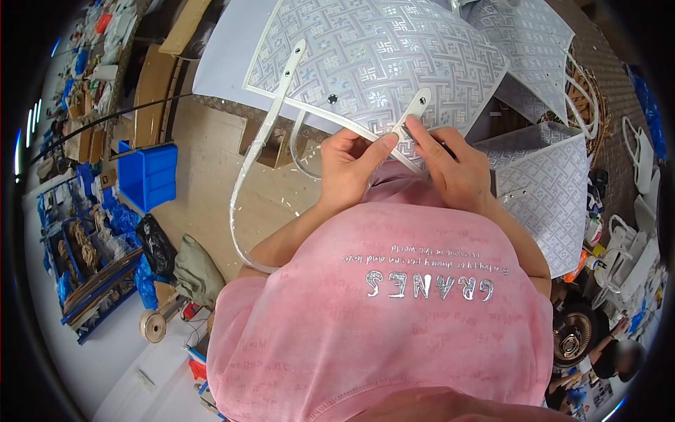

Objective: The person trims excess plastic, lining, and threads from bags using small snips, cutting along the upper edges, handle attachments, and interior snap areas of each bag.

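Observation:
A silvery-white patterned bag (365, 53) with white trim lies in front of me. One end of its white strap handle (242, 183) is fixed near the bag's left side with dark studs. The other strap end (419, 105), with a stud hole near its tip, lies over the edge by my hands. My left hand (344, 167) pinches the trimmed edge and the strap, thumb on top. My right hand (453, 167) is closed at the same strap, fingertips on it. A thin dark object (447, 150) shows between its fingers; its kind is unclear. A dark stud (332, 99) sits on the panel between the strap ends.
More patterned bags (545, 190) lie to the right, beside white handles (636, 151). A blue crate (148, 176) stands on the floor at left, near shelves of materials (91, 260). Another person (612, 359) is at the lower right, near a wheel (578, 334).

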Action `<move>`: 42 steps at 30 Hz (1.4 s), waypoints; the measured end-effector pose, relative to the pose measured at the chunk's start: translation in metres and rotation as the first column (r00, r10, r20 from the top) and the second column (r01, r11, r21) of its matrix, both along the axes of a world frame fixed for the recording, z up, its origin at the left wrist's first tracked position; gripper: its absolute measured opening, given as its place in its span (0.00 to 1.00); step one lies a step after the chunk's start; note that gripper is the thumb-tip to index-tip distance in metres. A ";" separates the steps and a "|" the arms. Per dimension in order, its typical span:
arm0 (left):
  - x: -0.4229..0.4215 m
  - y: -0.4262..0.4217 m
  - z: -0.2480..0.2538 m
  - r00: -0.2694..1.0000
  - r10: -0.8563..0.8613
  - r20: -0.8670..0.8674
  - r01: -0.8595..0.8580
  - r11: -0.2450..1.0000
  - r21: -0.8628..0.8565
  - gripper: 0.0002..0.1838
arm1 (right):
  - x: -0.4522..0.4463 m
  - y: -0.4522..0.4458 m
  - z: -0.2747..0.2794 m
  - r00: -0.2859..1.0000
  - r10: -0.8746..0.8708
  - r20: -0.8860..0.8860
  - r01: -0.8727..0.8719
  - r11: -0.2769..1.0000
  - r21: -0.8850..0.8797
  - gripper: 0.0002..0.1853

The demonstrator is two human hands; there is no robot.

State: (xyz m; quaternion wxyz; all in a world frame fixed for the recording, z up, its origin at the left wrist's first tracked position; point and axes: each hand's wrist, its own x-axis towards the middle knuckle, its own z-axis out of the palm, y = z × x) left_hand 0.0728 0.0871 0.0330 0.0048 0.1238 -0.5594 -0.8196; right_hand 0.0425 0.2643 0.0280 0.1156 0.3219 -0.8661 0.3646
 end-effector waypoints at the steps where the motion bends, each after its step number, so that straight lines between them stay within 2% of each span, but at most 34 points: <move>1: 0.000 0.001 0.000 1.000 0.006 0.000 -0.006 1.000 0.000 0.10 | 0.000 0.000 -0.001 1.000 -0.002 0.006 0.002 1.000 -0.003 0.25; 15: 0.000 0.001 -0.001 1.000 0.001 0.020 -0.001 1.000 -0.004 0.10 | 0.001 -0.001 0.000 1.000 -0.016 0.006 0.016 1.000 -0.025 0.26; 23: -0.001 0.002 -0.002 1.000 0.009 0.028 -0.009 1.000 0.005 0.09 | 0.000 0.004 0.013 0.999 0.036 -0.031 -0.034 0.997 0.065 0.29; 27: 0.000 0.001 -0.005 0.999 -0.005 0.051 0.006 1.000 -0.024 0.09 | -0.001 0.006 0.020 0.998 0.047 0.036 -0.051 0.990 0.128 0.28; 31: -0.001 0.001 -0.005 0.999 0.007 0.041 -0.006 1.000 -0.002 0.08 | -0.010 0.009 0.009 0.995 0.098 -0.019 -0.098 0.995 -0.010 0.27; 35: -0.001 0.000 -0.002 0.995 0.012 0.094 -0.014 1.000 0.016 0.09 | -0.011 0.011 0.008 0.992 0.106 0.064 -0.100 0.990 -0.095 0.25; 38: -0.002 0.002 -0.001 0.997 0.029 0.072 -0.033 0.998 0.059 0.09 | -0.010 0.011 0.001 0.993 0.116 0.036 -0.117 0.993 0.028 0.24; 42: -0.001 -0.001 -0.004 0.998 0.010 0.069 -0.015 0.997 0.077 0.10 | -0.007 0.008 0.001 0.995 0.095 0.035 -0.097 0.994 0.052 0.24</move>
